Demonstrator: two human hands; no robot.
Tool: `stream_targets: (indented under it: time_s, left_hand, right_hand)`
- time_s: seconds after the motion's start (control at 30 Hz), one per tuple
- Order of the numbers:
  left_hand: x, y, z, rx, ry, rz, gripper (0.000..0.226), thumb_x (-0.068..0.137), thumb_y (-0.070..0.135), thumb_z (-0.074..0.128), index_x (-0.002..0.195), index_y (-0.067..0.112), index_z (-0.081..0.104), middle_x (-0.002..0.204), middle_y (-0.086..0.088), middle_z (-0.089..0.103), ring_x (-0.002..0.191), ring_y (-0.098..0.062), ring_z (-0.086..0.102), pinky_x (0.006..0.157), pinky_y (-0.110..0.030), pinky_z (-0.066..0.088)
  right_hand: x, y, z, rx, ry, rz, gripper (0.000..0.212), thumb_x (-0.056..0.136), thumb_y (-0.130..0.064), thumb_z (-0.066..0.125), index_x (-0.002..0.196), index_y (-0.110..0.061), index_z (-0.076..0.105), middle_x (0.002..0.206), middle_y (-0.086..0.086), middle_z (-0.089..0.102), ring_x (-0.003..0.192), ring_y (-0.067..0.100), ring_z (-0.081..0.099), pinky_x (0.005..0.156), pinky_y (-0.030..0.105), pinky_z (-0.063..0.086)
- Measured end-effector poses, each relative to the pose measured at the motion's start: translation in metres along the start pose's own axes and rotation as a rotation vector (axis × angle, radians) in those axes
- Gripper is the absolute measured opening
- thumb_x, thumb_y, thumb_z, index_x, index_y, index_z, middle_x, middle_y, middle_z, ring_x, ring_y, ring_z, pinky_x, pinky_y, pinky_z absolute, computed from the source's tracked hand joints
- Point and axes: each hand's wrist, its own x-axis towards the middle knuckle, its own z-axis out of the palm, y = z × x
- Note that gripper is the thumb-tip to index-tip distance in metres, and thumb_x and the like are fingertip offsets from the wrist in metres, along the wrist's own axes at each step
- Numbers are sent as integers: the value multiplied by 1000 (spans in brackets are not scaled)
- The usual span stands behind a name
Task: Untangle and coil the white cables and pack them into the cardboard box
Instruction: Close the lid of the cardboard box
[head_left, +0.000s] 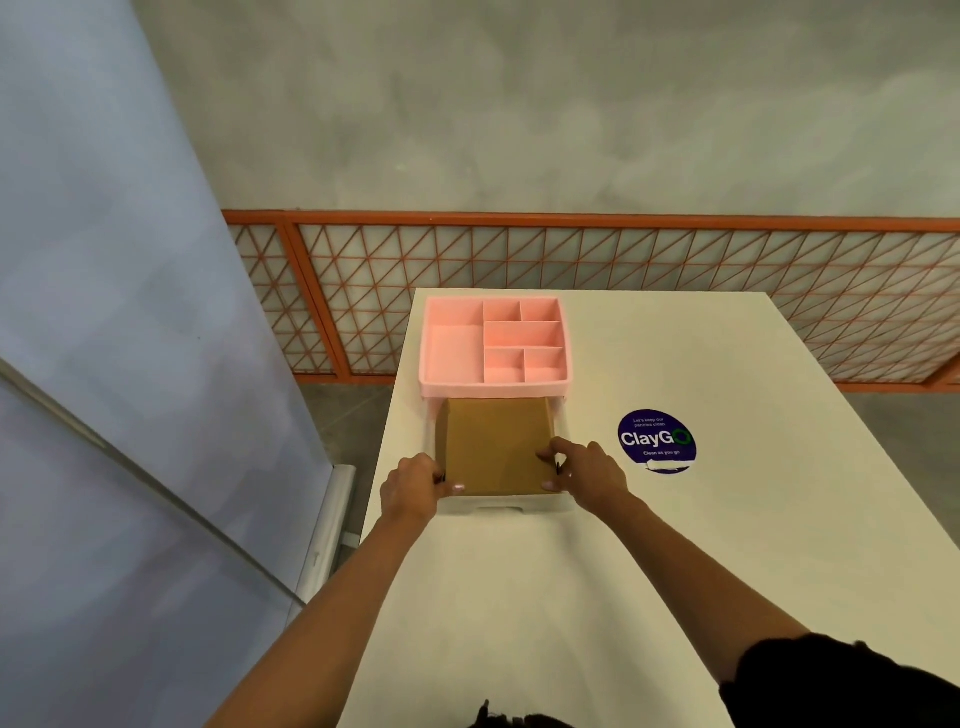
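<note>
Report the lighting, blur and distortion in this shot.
Head view: soft, even light, with no glare on the table; shadows are faint beside the cardboard box; the wide-angle lens slants the blue-grey panel at left; small print on the sticker is blurred.

Both bare forearms extended forward, converging slightly. Left hand (413, 486) grips the near-left edge of the cardboard box (496, 447), fingers curled round the side, thumb at the near corner. Right hand (584, 475) grips the near-right edge, fingertips on top, thumb at the near corner. Dark sleeve (841, 680) covers the right upper arm
</note>
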Motion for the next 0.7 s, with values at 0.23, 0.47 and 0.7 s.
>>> stream_targets:
  time_s: [0.23,0.47,0.7]
  left_hand:
    - [0,10,3,66,-13,-28,27,87,38,67,87,12,58,98,-9,65,78,-23,55,65,-31,41]
    - [-2,15,-8,80,-14,14,36,83,34,73,100,7,57,105,-11,61,84,-25,57,68,-32,44]
    - [-17,44,-17,324,37,43,32,90,37,62,105,8,59,111,-9,61,100,-27,60,80,-34,47]
  right_hand:
    - [-6,2,9,-105,53,-30,40,88,-47,59,125,-40,46,103,5,63,93,25,54,70,29,40]
    - [-20,-7,-6,-254,77,-133,45,94,-45,51,137,-34,45,110,11,56,102,27,54,83,34,46]
    - [-33,-9,-18,-228,153,-163,29,98,-31,43,119,-17,58,111,7,60,98,27,59,77,35,48]
